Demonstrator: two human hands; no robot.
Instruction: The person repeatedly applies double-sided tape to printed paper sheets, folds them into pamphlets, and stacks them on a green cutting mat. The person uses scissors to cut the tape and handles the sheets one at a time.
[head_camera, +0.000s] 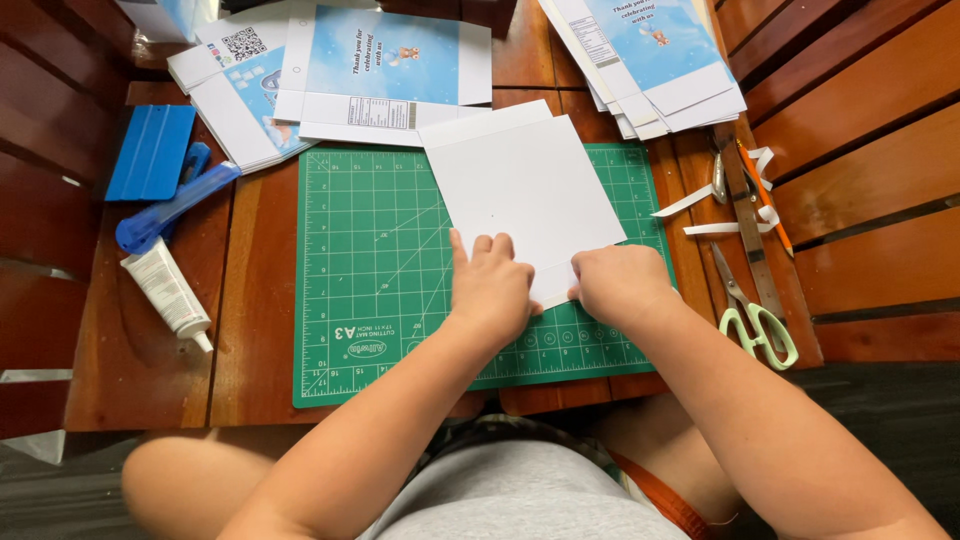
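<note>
Matt white card, wooden table

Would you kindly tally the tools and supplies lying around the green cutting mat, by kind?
Blue scraper: 1
Blue utility knife: 1
Glue tube: 1
Scissors: 1
Metal ruler: 1
Orange pencil: 1
Stacks of printed box blanks: 2
Total: 8

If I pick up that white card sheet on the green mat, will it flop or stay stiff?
The white card sheet lies flat with crisp edges, so it probably stays fairly stiff and light. It likely bends along the fold near both hands. It could slide on the smooth cutting mat.
</note>
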